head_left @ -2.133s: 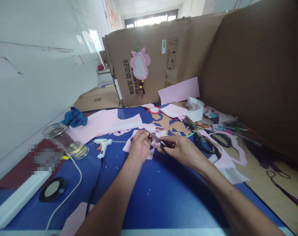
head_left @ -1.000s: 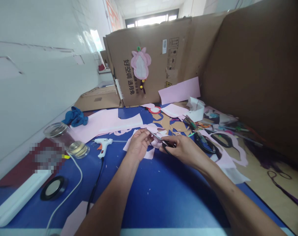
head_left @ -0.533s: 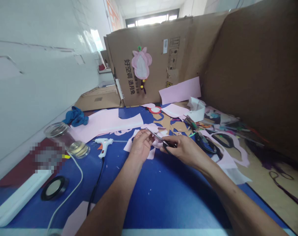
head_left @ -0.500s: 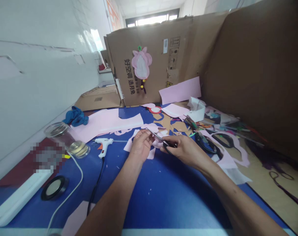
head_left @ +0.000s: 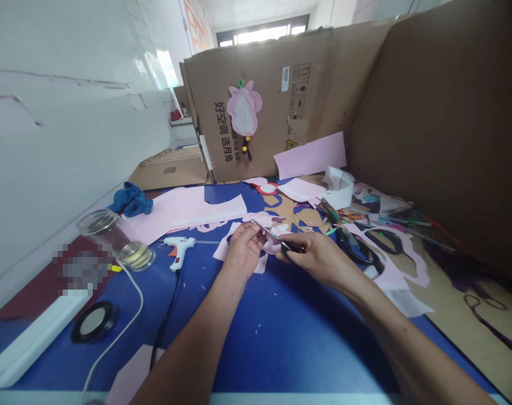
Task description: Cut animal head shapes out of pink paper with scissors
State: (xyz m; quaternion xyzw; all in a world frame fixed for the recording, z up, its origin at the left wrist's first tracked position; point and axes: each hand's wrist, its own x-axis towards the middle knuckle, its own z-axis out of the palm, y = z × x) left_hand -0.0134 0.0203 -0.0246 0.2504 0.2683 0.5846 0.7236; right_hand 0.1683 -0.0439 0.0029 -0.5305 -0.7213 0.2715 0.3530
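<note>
1. The right hand [head_left: 319,260] holds a pair of scissors [head_left: 281,241] with black handles. Its fingers are curled tight through the handles.
2. The scissor blades point toward 10 o'clock, at the left hand [head_left: 242,251].
3. The left hand pinches a small pink paper piece [head_left: 269,245]. Its fingers are closed on the paper's edge.
4. The pink paper piece is just above the blue bench [head_left: 277,326], between the two hands. The blades touch it.
5. At 9 o'clock from the left hand lies a white glue gun [head_left: 178,248]. Its black cord [head_left: 165,318] runs down toward 6 o'clock.
6. Farther out at 9 o'clock, a clear jar [head_left: 112,239] lies on its side.
7. At 8 o'clock a black tape roll [head_left: 92,321] lies flat on the bench.
8. At 10 o'clock a big pink sheet [head_left: 184,209] is spread out, with a blue cloth [head_left: 130,200] beside it.
9. At 12 o'clock a big cardboard box [head_left: 273,107] stands up. A pink paper ornament [head_left: 244,111] hangs on it.
10. At 3 o'clock from the right hand, more black scissors [head_left: 357,250] lie among pink scraps.
</note>
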